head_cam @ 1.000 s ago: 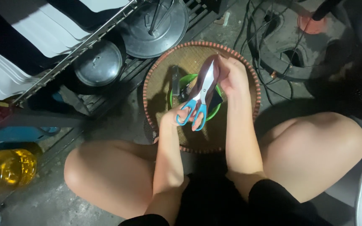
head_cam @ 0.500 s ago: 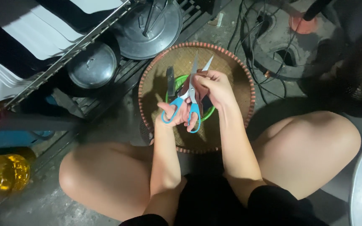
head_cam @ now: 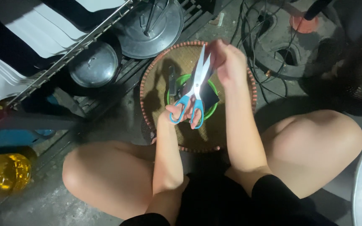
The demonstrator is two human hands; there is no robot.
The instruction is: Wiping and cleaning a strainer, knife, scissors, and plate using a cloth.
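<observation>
Blur eats most of the right hand (head_cam: 228,62), so what it's pinching is hard to make out: just something dark, a strip (head_cam: 209,71) hanging down from the fingers, and I can't tell what it is. That hand is raised above the far edge of the woven tray (head_cam: 156,79), fingers bunched tight on the top of the strip. The left hand (head_cam: 179,115) sits lower, over the green bowl (head_cam: 177,83), with fingers through the blue handles of the scissors (head_cam: 194,90). Blades point up and away toward the right hand, parted only narrowly, right against the dark strip. The bowl is mostly hidden behind both hands and the scissors. A dark tool (head_cam: 171,81) lies beside the bowl on the tray, too shadowy to identify. Round metal lids (head_cam: 94,65) sit on a rack to the left, cables (head_cam: 269,37) tangle on the floor to the right, and a yellow bottle (head_cam: 5,172) is cut off at the left edge.
</observation>
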